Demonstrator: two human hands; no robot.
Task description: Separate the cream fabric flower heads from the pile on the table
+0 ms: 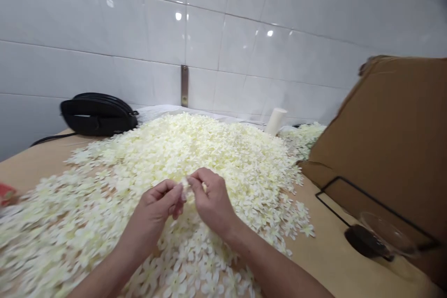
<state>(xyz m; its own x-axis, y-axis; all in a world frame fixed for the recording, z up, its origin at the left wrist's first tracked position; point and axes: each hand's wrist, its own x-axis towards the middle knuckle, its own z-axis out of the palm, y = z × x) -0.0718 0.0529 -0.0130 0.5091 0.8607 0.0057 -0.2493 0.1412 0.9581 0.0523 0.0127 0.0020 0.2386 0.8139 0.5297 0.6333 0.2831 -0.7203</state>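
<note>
My left hand is closed in a pinch, thumb against fingers, over the middle of a heap of pale artificial flower petals. Close beside it, my right hand pinches too, its fingertips almost meeting the left ones. Between the two sets of fingertips is a small white flower petal piece, partly hidden by the fingers. Loose blossoms of the same white and yellowish kind lie beneath both hands and spread toward the near left.
A black pouch lies at the back left by the tiled wall. A white cylinder leans behind the heap. On the right are a large brown box and a black wire frame. Something red shows at the left edge.
</note>
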